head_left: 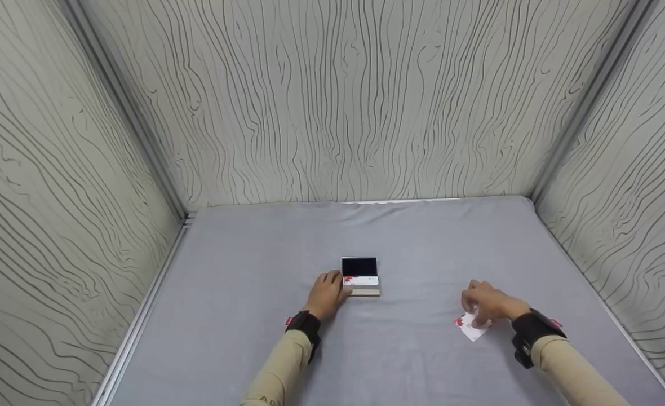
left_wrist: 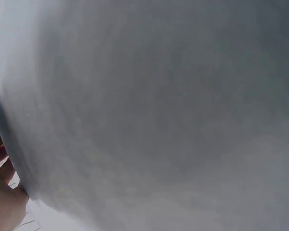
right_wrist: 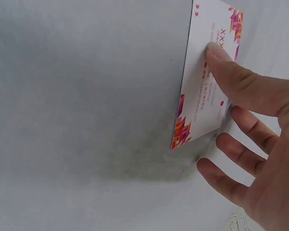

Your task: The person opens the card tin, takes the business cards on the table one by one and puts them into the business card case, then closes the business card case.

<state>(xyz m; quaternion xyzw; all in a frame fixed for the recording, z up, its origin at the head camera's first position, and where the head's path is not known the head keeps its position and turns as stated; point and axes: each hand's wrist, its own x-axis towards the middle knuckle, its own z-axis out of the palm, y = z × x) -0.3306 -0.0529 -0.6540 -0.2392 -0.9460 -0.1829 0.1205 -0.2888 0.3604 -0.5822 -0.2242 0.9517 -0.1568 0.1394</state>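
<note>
A small business card case [head_left: 362, 292] stands open near the middle of the table, its dark-lined lid raised at the back. White cards with a red pattern [head_left: 366, 280] lie inside. My left hand [head_left: 325, 296] holds the case by its left side, thumb at the front corner and fingers along the edge. Off to the right, my right hand [head_left: 489, 303] pinches a white business card [right_wrist: 197, 98] with red and orange building motifs and small print. The thumb lies across the card's face, the index finger goes behind it, and the other fingers are spread and bent.
A grey cloth [head_left: 242, 254] covers the table. Pale panels with dark wood-grain lines [head_left: 332, 101] rise at the back and both sides, with grey metal posts [head_left: 124, 113] at the corners. The left wrist view shows mostly cloth.
</note>
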